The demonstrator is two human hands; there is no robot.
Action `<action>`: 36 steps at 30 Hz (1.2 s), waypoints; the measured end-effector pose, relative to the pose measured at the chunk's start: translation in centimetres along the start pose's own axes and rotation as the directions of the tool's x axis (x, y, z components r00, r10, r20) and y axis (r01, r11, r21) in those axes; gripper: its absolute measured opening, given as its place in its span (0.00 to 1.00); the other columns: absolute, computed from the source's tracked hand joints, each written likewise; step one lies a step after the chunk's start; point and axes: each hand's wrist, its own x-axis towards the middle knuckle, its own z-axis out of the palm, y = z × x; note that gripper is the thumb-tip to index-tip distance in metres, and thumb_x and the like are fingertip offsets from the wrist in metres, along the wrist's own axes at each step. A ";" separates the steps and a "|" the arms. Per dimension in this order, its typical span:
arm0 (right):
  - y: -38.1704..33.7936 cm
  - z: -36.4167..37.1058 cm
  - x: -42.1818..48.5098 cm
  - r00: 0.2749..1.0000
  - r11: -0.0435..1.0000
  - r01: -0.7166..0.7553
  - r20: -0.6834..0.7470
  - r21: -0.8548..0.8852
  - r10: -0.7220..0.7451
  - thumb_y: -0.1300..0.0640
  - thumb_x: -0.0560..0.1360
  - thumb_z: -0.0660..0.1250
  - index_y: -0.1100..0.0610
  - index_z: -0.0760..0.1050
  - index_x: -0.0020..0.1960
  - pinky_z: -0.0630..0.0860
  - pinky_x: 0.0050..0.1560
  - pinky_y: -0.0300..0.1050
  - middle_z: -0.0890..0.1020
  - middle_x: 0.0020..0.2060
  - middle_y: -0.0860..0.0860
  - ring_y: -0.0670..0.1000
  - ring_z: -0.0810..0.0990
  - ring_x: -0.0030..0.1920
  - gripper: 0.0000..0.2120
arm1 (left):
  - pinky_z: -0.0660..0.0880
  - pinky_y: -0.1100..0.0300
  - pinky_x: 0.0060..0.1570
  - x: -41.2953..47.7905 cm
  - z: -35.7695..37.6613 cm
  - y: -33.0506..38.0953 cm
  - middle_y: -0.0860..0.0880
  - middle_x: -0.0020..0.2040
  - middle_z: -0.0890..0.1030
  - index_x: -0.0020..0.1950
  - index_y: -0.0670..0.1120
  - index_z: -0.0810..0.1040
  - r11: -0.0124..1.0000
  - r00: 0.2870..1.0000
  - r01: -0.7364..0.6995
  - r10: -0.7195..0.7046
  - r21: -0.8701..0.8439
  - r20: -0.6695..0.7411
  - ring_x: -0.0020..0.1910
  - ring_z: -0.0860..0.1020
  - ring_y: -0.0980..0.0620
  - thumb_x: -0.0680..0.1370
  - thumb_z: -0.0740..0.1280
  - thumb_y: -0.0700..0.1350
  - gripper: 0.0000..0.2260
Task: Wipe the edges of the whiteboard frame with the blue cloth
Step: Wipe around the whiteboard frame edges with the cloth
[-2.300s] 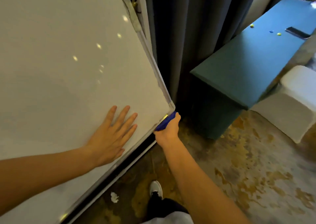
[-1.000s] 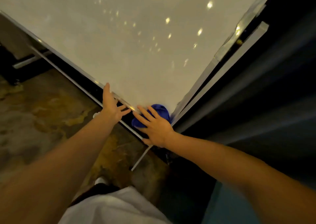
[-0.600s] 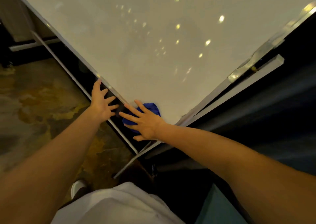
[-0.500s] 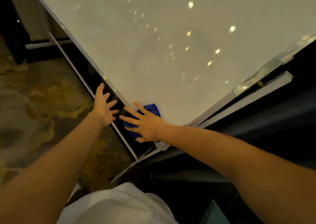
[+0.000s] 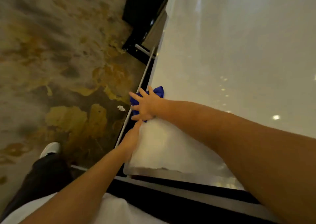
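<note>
The whiteboard (image 5: pixel 239 52) fills the right side of the head view, and its silver frame edge (image 5: pixel 154 64) runs diagonally down to a corner near the bottom centre. My right hand (image 5: pixel 147 104) lies on that edge with fingers spread, pressing the blue cloth (image 5: pixel 159 91) against the frame. The cloth shows above and below the fingers. My left hand (image 5: pixel 131 138) rests flat along the same edge just behind the right hand, its fingertips touching it, with nothing in it.
A thin pen-tray rail (image 5: pixel 145 74) runs beside the frame edge over a dark gap. A crumpled white scrap (image 5: pixel 121 108) lies on the stained floor (image 5: pixel 59 61). My white shoe (image 5: pixel 50 149) stands at lower left. A black stand (image 5: pixel 143 9) sits at the top.
The view has swung round, so the frame edge now runs up the picture. My right hand has slid the cloth along the edge away from the corner; my left hand has closed in behind it.
</note>
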 end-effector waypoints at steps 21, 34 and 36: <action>-0.5 -0.5 -0.2 0.879 0.886 0.460 0.170 -0.060 -0.445 0.39 0.74 0.40 0.41 0.49 0.79 0.45 0.75 0.67 0.44 0.81 0.48 0.61 0.41 0.79 0.33 | 0.73 0.51 0.55 -5.0 -0.4 1.1 0.40 0.66 0.74 0.72 0.46 0.65 0.725 0.961 -0.108 0.251 0.680 -0.115 0.57 0.76 0.43 0.76 0.52 0.69 0.34; 7.4 -4.8 0.7 0.877 0.851 0.479 0.083 -0.213 -0.473 0.53 0.85 0.51 0.53 0.58 0.79 0.48 0.77 0.57 0.51 0.80 0.55 0.60 0.46 0.79 0.23 | 0.71 0.54 0.42 -2.9 -1.7 3.2 0.48 0.49 0.77 0.58 0.46 0.74 0.733 0.935 -0.063 0.280 0.677 -0.216 0.43 0.76 0.51 0.63 0.49 0.81 0.45; 10.6 -5.7 1.8 0.958 0.868 0.288 0.120 -0.404 -0.262 0.51 0.85 0.48 0.51 0.55 0.79 0.50 0.76 0.64 0.48 0.81 0.51 0.62 0.41 0.79 0.23 | 0.69 0.56 0.39 -2.5 -1.9 3.6 0.49 0.47 0.75 0.57 0.45 0.73 0.717 0.935 -0.049 0.278 0.695 -0.221 0.42 0.75 0.53 0.57 0.45 0.84 0.51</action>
